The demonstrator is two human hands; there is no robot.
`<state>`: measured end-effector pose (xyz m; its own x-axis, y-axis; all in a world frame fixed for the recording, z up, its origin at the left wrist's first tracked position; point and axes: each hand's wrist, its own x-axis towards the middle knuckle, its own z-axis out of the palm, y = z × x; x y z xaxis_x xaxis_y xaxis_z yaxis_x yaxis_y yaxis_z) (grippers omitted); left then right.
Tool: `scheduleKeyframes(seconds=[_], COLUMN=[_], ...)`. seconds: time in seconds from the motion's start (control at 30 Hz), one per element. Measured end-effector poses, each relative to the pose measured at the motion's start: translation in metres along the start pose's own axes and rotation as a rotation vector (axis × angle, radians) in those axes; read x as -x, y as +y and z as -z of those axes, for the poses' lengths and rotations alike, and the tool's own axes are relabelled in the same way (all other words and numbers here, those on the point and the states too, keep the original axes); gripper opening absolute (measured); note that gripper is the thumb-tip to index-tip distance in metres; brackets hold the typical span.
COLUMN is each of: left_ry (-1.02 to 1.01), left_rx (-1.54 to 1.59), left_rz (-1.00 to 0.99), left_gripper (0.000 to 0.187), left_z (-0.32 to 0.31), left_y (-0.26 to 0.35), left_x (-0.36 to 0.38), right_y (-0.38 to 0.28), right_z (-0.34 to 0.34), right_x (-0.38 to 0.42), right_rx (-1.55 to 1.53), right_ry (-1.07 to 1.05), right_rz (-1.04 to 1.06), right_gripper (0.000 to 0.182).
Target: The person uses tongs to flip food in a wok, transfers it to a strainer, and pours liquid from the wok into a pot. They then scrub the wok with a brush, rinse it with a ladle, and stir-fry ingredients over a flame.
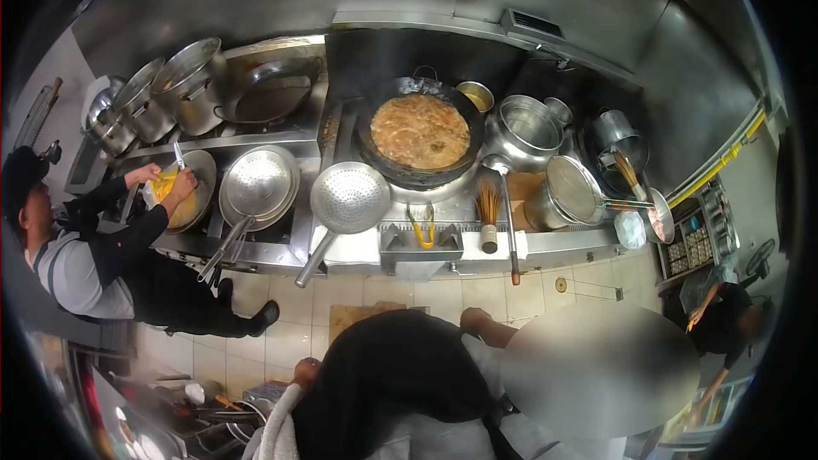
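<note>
My left hand [305,370] shows only as a small rounded patch beside my dark apron [392,375], just above a white cloth [277,430]. My right hand [474,321] is a similar rounded shape at the apron's upper right edge, over the tiled floor. Both stay close to my body, well short of the stove. Their fingers are hidden, and I see nothing in them. Straight ahead, a large black wok [419,132] holds a brown bubbling mixture. A perforated skimmer [348,198] and a ladle [503,204] rest on the stove's front edge.
At the left, a co-worker in a cap handles yellow food in a metal bowl [192,192]. Steel pots [192,81] and strainers [256,183] crowd the counter. More pots [528,129] and a sieve [573,190] stand at the right. Another person [724,328] bends at the far right.
</note>
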<state>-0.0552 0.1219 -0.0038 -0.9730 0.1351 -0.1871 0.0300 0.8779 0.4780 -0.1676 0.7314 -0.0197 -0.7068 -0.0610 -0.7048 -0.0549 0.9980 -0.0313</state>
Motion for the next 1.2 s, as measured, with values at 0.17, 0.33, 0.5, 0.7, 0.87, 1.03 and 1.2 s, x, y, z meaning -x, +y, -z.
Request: scheduleKeyframes(seconds=[0.17,0.33,0.5,0.7,0.87,1.03,1.2], left_ry=[-0.189,-0.247,0.279,-0.184,-0.178,-0.180,-0.143], left_rx=[0.143,0.226,-0.020,0.123,0.215,0.153,0.189], left_rz=[0.533,0.542,-0.136,0.474,0.491,0.500,0.526], left_gripper=[0.041,0.039,0.041,0.036,0.036,0.035,0.033], left_z=[0.018,0.011,-0.008,-0.014,0.004,0.020,0.025], left_y=[0.015,-0.005,-0.016,-0.021,-0.023,-0.019,-0.011], left_x=[0.005,0.010,0.016,0.012,0.014,0.006,-0.003], right_y=[-0.034,-0.041,-0.040,-0.043,-0.036,-0.035,-0.026], right_z=[0.065,0.081,0.089,0.088,0.066,0.076,0.069], right_x=[0.053,0.065,0.041,0.029,0.012,0.024,0.027], right_rx=[-0.113,0.063,-0.097,0.020,-0.070,-0.108,-0.025], right_ry=[-0.108,-0.168,-0.180,-0.064,0.059,0.050,-0.057], right_rz=[-0.046,0.104,-0.077,0.081,0.198,0.165,0.125], right_gripper=[0.032,0.032,0.032,0.028,0.025,0.027,0.029])
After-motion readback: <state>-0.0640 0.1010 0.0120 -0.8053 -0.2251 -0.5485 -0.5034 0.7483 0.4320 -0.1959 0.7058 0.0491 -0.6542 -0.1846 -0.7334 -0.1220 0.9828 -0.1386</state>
